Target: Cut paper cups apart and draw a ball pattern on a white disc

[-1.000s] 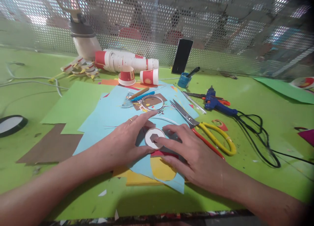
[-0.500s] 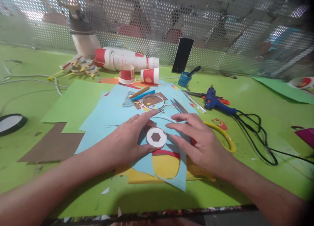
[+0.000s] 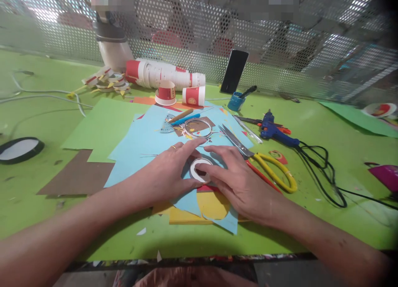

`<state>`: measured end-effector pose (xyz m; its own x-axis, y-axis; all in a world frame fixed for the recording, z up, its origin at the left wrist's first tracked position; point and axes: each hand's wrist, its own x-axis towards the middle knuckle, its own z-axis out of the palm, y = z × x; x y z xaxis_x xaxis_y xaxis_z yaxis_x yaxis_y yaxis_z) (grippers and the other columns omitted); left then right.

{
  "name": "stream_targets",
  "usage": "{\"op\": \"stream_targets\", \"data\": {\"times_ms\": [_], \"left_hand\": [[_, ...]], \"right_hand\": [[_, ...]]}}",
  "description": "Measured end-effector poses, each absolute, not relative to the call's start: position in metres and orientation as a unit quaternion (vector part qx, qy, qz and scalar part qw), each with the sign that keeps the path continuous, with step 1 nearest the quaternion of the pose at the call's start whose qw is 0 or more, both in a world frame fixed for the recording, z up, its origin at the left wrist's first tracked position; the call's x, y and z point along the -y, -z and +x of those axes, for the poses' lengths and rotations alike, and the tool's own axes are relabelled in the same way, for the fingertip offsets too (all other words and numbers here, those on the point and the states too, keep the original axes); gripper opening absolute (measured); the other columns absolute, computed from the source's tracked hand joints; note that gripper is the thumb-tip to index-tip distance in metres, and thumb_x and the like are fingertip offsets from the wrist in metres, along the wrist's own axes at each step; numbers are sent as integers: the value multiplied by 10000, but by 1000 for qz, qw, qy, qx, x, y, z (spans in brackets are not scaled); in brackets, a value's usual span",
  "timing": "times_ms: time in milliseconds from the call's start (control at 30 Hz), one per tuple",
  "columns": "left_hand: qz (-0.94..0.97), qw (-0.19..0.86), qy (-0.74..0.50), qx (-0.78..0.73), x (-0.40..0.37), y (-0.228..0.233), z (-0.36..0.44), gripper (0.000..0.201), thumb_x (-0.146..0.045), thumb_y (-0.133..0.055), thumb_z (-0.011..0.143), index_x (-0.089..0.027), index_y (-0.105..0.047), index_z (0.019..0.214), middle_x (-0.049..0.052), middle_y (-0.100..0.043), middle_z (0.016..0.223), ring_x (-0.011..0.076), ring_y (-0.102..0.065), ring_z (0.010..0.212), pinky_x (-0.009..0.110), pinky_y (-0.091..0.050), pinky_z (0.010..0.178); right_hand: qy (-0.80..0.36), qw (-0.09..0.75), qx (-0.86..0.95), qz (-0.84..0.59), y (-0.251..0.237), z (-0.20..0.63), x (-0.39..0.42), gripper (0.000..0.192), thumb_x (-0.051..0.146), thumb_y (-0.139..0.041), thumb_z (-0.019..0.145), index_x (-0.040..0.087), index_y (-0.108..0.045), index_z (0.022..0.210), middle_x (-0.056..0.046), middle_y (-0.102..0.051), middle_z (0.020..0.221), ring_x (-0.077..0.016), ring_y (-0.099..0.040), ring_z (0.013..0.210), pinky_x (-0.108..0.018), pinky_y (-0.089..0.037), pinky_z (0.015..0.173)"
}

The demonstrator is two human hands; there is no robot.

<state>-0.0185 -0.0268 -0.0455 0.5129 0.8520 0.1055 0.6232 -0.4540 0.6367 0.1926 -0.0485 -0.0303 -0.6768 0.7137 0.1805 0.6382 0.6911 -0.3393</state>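
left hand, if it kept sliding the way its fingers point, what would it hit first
The left hand points up and right across the blue paper; first in line looks like the metal ring, though depth is uncertain.

Green table (image 3: 326,125): paper sheets (image 3: 149,135), scissors (image 3: 264,162), glue gun (image 3: 275,131), cups (image 3: 168,75)

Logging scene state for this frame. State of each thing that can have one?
left hand: flat, fingers curled around the white disc.
right hand: fingertips pressing on the disc.
white disc: flat on blue paper, partly covered.
scissors: blades slightly open, lying untouched.
glue gun: lying on its side, cord attached.
phone: propped upright, screen dark.
loose paper cup: tipped on its side.
cup stack: lying down.
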Motion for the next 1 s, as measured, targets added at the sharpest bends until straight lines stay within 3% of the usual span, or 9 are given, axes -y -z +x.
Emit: {"op": "stream_targets", "data": {"times_ms": [433, 633, 767, 1000], "left_hand": [[836, 254, -218, -434, 28, 49, -20, 762, -361, -673, 803, -261, -287, 1453, 78, -625, 1213, 248, -593, 1069, 394, -478, 913], [827, 264, -205, -452, 27, 45, -18, 749, -327, -674, 781, -252, -317, 1436, 80, -641, 1184, 264, -603, 1049, 423, -489, 887], [824, 274, -190, -458, 27, 42, -17, 676, -338, -657, 796, -247, -364, 1399, 73, -645, 1180, 274, -590, 1077, 436, -483, 903], [840, 240, -182, -451, 31, 43, -19, 559, -369, -597, 846, -244, -418, 1360, 84, -630, 1188, 296, -573, 1111, 445, -481, 907]], "right_hand": [[-103, 129, 919, -358, 32, 190, 49, 308, 192, -433, 980, 230, -620, 1222, -143, -423, 1414, -304, -365, 1287, -533, -417, 1012], [-67, 253, 874, -410, 23, 208, 40, 279, 246, -489, 967, 208, -624, 1208, -124, -555, 1279, -267, -495, 1212, -485, -423, 1033], [-15, 331, 809, -486, 11, 238, 24, 194, 242, -560, 924, 212, -676, 1076, -79, -679, 1038, -225, -641, 967, -399, -508, 907], [-66, 191, 798, -568, -5, 263, 17, 237, 330, -595, 873, 197, -726, 1019, -73, -741, 1039, -223, -691, 892, -355, -554, 796]]}}
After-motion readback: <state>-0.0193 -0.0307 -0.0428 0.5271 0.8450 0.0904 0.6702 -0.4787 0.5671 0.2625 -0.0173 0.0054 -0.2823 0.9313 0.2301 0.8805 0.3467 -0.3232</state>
